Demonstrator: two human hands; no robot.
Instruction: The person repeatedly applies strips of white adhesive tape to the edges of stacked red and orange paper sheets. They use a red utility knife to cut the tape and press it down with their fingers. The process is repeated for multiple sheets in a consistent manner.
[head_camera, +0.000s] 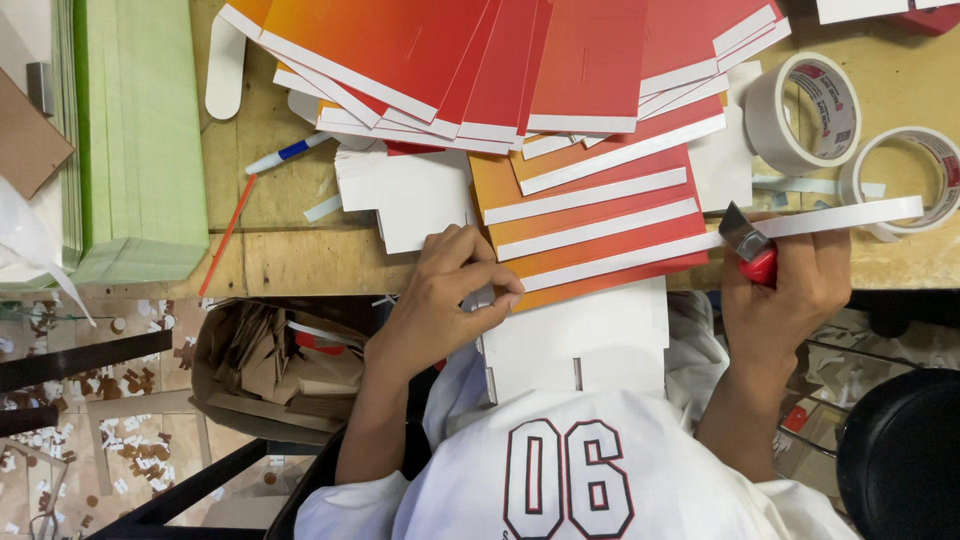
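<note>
While the person leaned over the wooden table (290, 262), both forearms came up from the bottom of the view, one at each side of a white shirt (570, 470). The left hand (448, 300) lay with bent fingers pressed down on the near left corner of an orange-red card (600, 235), so it was closed against the card and not around it. The right hand (790, 285) was clamped on a red-handled cutter (752, 250); its short metal blade pointed up and to the left, and it touched a white tape strip (850, 217). This strip had its long axis almost level, running from the card edge to the right toward a tape roll (905, 180). The two hands were well apart, at the two ends of the card.

Below the table edge on the left stood a brown cardboard box (215, 385) with brown card scraps and some white strips inside.

Farther on the table, a second tape roll (805, 110) stood beside the first. Behind the card, more red cards (500, 60) with white bands were spread like a fan. A blue-and-white pen (285, 153) lay at their left, and a tall green stack (135, 130) stood at the far left.
</note>
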